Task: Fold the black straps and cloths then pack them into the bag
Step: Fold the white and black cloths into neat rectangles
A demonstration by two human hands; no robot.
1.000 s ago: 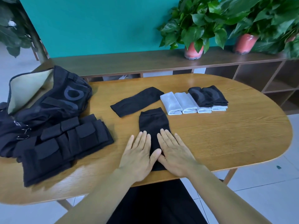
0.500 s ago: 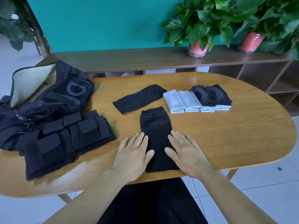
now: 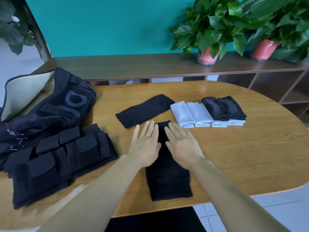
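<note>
Oval wooden table (image 3: pixel 234 164) filling the middle of the view, grain running lengthwise. Four folded white cloths (image 3: pixel 192 114) lying side by side near the table's far edge, right of centre, touching one another. Long brown shelf unit (image 3: pixel 150 66) standing just behind the table, open compartments showing at its right end. Two leafy plants sitting in pink pots (image 3: pixel 208 55) (image 3: pixel 263 49) on the shelf top toward the right. Teal wall (image 3: pixel 100 25) rising behind. Another plant (image 3: pixel 11 24) showing at the far left. Pale tiled floor (image 3: pixel 275 215) showing below the table's near right edge.

Black cloth (image 3: pixel 168 178) flat lengthwise, folded straps (image 3: pixel 55 163) beside open bag (image 3: pixel 50 106)
</note>
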